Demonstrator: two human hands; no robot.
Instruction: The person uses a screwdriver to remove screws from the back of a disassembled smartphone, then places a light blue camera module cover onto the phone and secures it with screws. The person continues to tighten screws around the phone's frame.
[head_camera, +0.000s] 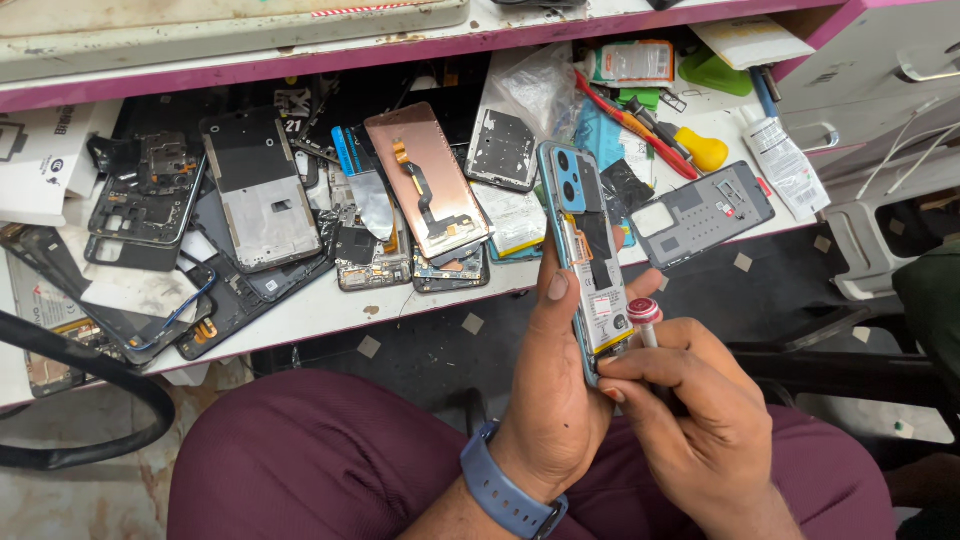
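Right, a white bench (330, 305) with a pink edge runs across the top half, and it's buried in phone parts. At ten o'clock sit dark phone frames (150, 195) and a grey back plate (258, 190); near twelve o'clock a copper-coloured screen panel (427, 180) lies face down with its ribbon cable showing. At one o'clock there's a clear plastic bag (535, 85), a red-and-white packet (632, 63) and a yellow-handled tool (700, 148). At two o'clock a white tube (785, 160) lies by a grey phone cover (700, 212). A pale drawer unit (880, 80) stands at the far right, and the floor below is dark with scraps of tape.

Now the hands, at five o'clock, above maroon trousers. The left hand (555, 400), blue watch (505, 490) on the wrist, has its grip wrapped round an opened blue phone (590, 260), held upright on edge, thumb pressed on its side. The right hand (700, 410) has its grip pinched narrow round a small screwdriver (645, 318) with a red-and-white cap, right against the phone's lower end.
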